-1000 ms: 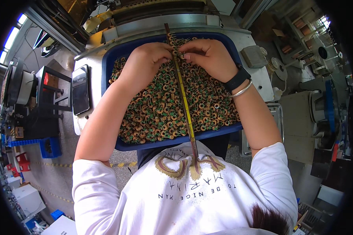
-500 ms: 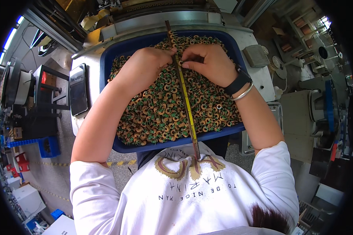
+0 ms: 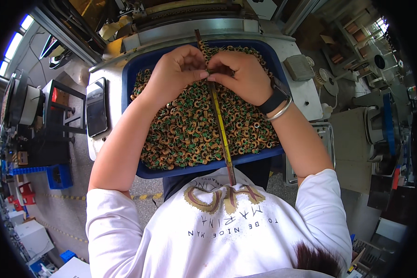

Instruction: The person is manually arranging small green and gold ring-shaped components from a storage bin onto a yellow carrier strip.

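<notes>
Head view: left hand (image 3: 176, 74) and right hand (image 3: 243, 74), both pinched shut, grip the thin yellow-brown rod (image 3: 220, 125) above the blue plastic tray (image 3: 134, 76) of green-and-copper wound ring coils (image 3: 185, 134), keeping strays contained.

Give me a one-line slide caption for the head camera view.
Both hands, left hand and right hand, pinch a long rod over a blue tray of small wound coils.

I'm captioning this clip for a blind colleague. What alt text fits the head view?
Seen from above, a person's left hand and right hand meet at a long thin rod over a blue tray heaped with small green-and-copper wound rings. A dark phone lies left of the tray.
</notes>
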Tool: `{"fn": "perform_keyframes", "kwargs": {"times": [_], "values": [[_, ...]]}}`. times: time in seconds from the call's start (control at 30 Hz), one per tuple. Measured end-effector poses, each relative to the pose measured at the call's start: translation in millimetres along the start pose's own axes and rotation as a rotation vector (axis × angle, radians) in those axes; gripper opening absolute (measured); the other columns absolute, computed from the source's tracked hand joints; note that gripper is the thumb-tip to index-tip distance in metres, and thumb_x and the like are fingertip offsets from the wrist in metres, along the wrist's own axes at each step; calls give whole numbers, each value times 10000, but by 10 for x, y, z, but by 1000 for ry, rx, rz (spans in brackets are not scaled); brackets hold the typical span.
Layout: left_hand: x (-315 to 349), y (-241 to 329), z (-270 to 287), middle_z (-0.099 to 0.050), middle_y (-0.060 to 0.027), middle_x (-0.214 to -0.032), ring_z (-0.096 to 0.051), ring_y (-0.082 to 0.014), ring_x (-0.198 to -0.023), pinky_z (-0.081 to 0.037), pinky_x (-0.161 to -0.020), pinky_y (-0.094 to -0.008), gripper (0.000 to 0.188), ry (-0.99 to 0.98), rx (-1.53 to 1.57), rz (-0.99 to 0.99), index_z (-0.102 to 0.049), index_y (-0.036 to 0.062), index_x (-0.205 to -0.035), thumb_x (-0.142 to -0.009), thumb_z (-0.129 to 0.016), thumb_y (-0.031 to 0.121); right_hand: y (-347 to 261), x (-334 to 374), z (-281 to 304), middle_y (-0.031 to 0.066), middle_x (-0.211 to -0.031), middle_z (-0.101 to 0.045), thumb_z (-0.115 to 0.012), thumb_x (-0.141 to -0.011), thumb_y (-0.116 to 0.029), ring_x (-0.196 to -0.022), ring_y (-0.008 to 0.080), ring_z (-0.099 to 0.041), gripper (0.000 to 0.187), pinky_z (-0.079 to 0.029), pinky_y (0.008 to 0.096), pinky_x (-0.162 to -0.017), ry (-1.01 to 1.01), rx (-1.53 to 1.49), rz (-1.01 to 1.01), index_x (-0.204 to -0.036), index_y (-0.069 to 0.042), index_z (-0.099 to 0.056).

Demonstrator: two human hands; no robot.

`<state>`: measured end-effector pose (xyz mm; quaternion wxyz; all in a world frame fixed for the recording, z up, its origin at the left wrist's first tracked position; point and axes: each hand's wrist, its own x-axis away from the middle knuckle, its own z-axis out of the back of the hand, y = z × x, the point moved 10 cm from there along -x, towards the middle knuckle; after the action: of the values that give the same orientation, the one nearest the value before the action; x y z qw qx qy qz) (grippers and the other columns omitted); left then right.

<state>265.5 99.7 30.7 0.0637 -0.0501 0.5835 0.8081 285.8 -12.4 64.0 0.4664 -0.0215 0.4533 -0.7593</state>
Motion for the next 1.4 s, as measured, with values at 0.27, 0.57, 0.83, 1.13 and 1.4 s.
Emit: {"fn": "perform_keyframes", "kwargs": {"times": [0.27,0.57,0.83,1.13,1.4], "values": [[148,370,-234,-586,-104,-1181,-589,-292,-999,-485,-849,-349,382,-5,-799,-519,-608,64,-1127,-751,-675,50,173,83,-61,95,-770,-644,-700,-747,-89,-709,213,-634,162,-490,294,-646,-105,35,-123,-886,-22,-649],[53,246,-166,-561,-158,-1222,-561,-332,-1058,-462,-902,-378,353,-114,-684,-386,-617,51,-1127,-781,-658,108,30,43,63,101,-795,-663,-699,-752,-128,-722,207,-649,189,-502,290,-650,-57,298,195,-913,-31,-675],[64,-309,368,-609,-206,-1031,-571,-354,-995,-449,-870,-405,316,-120,-1110,99,-597,28,-1103,-791,-614,78,745,231,922,105,-847,-667,-700,-735,-133,-742,254,-633,204,-507,342,-701,5,498,-252,-920,-47,-690],[17,-282,398,-624,-205,-888,-601,-357,-862,-468,-746,-403,234,-131,-968,140,-607,18,-976,-743,-600,-6,767,414,677,108,-1107,-532,-681,-742,-128,-1062,285,-473,113,-437,374,-898,-169,996,-110,-838,-72,-702],[111,123,322,-646,-177,-946,-616,-345,-882,-483,-788,-375,249,71,-731,-73,-634,34,-1037,-796,-586,-11,507,361,709,80,-901,-627,-662,-782,-160,-835,237,-587,152,-483,345,-755,-32,750,-29,-874,-39,-666]]}}
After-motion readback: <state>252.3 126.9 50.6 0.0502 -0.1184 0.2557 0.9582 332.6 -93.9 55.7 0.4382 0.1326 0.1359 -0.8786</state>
